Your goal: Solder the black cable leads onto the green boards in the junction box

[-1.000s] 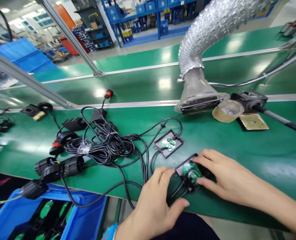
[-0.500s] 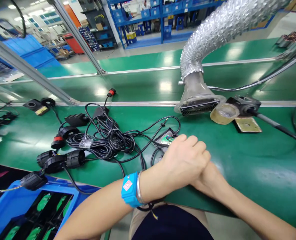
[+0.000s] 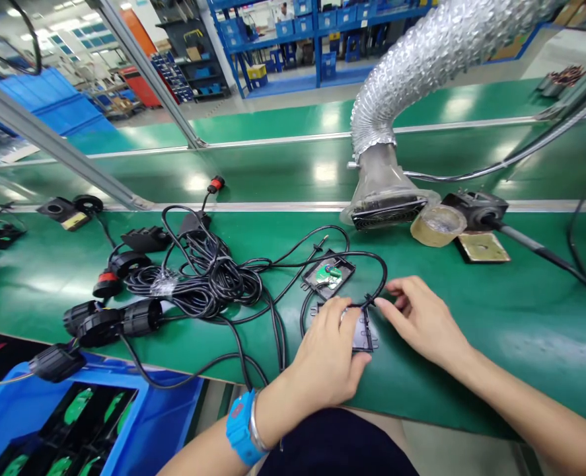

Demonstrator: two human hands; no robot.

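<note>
My left hand (image 3: 329, 354) lies over a shallow black plastic case (image 3: 365, 334) at the table's front edge, gripping it with fingers on top and the thumb at its near side. A black cable (image 3: 384, 268) loops down to the case, with a small black clip (image 3: 368, 299) on it there. Just right of this clip is my right hand (image 3: 419, 320), its thumb and forefinger apart and holding nothing visible. Behind the left hand sits a second black case half (image 3: 342, 271) with a green circuit board (image 3: 326, 277) inside.
A large coil of black cable (image 3: 218, 277) with round black connectors (image 3: 141, 316) covers the left. A fume extraction hood (image 3: 386, 198) stands behind, near a tape roll (image 3: 436, 225) and a soldering iron in its stand (image 3: 476, 210). A blue bin (image 3: 146, 410) holds cases with green boards.
My hands, clasped together before, have come apart. The left has moved down onto the case; the right has opened beside it. The case and looped cable have come into view.
</note>
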